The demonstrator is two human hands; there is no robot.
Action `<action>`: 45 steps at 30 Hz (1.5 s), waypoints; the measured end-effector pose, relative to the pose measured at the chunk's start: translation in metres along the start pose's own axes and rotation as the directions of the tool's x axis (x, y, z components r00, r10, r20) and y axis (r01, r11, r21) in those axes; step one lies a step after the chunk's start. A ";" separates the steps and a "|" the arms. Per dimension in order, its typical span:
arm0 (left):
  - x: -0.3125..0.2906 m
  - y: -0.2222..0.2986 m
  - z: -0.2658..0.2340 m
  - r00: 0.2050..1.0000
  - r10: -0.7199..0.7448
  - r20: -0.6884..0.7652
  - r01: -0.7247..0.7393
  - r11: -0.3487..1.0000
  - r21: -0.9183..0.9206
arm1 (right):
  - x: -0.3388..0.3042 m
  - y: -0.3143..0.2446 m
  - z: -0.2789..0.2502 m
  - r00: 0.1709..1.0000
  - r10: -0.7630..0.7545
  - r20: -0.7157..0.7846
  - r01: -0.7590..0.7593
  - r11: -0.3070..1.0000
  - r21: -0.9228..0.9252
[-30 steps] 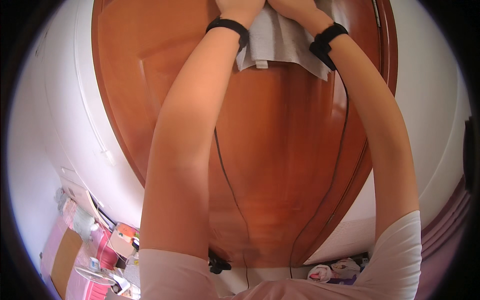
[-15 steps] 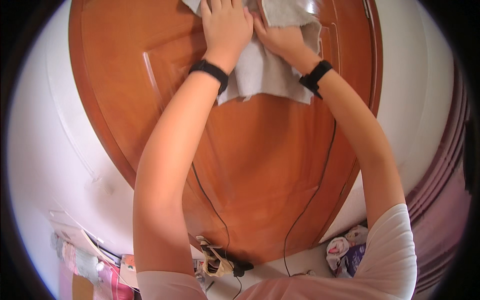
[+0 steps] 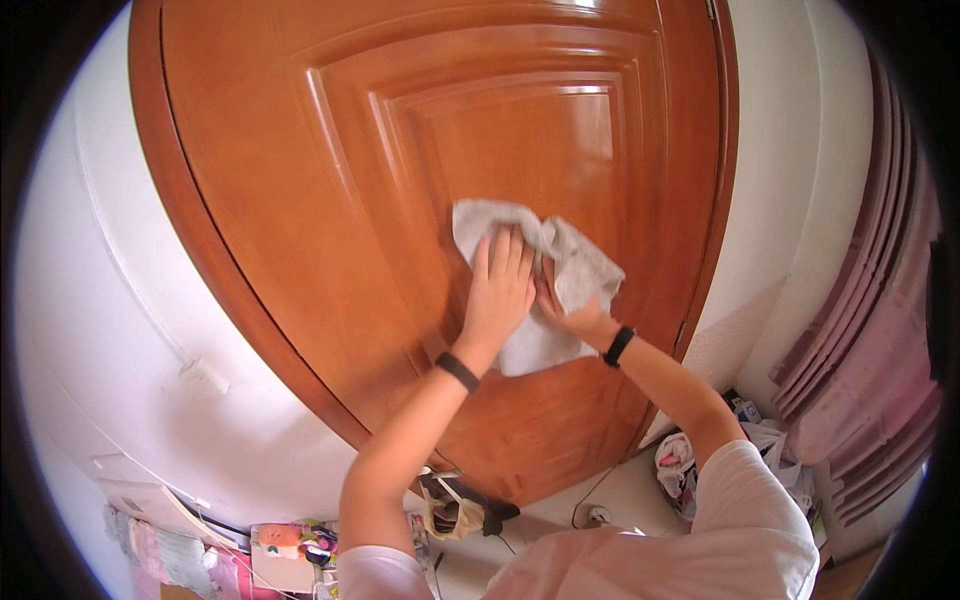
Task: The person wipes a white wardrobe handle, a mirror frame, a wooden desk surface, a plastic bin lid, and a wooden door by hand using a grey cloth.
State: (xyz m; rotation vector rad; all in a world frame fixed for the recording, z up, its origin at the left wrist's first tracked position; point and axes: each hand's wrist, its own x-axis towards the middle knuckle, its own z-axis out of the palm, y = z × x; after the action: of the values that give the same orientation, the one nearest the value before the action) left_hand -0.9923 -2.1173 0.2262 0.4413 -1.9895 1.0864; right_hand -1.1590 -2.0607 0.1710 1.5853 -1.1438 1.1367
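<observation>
A light grey cloth (image 3: 535,350) lies crumpled against the brown panelled door (image 3: 490,140), near the middle of the view. My left hand (image 3: 500,290) rests flat on it, fingers stretched out and pointing up the door. Just to its right, my right hand (image 3: 575,312) is closed on a bunched part of the cloth, and a fold hangs over its fingers. Part of the right hand's fingers is hidden by that fold. Both wrists wear a black band.
White walls (image 3: 80,330) flank the door frame. Pink curtains (image 3: 840,360) hang at the right. Along the floor lie a beige bag (image 3: 455,515) at the door's foot, several bagged items at the lower right, and colourful things on a low surface at the lower left.
Both hands and the cloth have come down from the top edge to mid-view. More of the door's upper panel now shows. The left hand remains flat, the right one closed on the cloth.
</observation>
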 end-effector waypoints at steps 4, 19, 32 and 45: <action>-0.060 0.005 0.003 0.987 -0.104 0.126 0.104 0.995 0.005 | -0.019 -0.040 0.009 0.997 -0.022 0.068 0.020 0.999 0.038; 0.043 -0.143 -0.066 0.889 -0.397 -0.226 0.419 0.906 0.057 | 0.200 -0.072 0.032 0.957 -0.176 -0.232 0.190 0.981 0.035; 0.320 -0.242 -0.110 0.837 -0.436 -0.331 0.523 0.816 0.246 | 0.457 0.031 -0.035 0.863 -0.247 -0.441 0.369 0.904 0.215; 0.299 -0.336 -0.119 0.856 0.222 -0.467 0.019 0.890 0.457 | 0.489 0.044 -0.048 0.868 -0.227 -0.441 0.279 0.959 0.055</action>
State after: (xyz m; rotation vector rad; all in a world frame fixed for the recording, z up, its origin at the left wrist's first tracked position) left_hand -0.9084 -2.1894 0.6780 0.2398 -1.2988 1.5588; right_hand -1.1291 -2.1188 0.6597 1.4213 -0.5657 1.3098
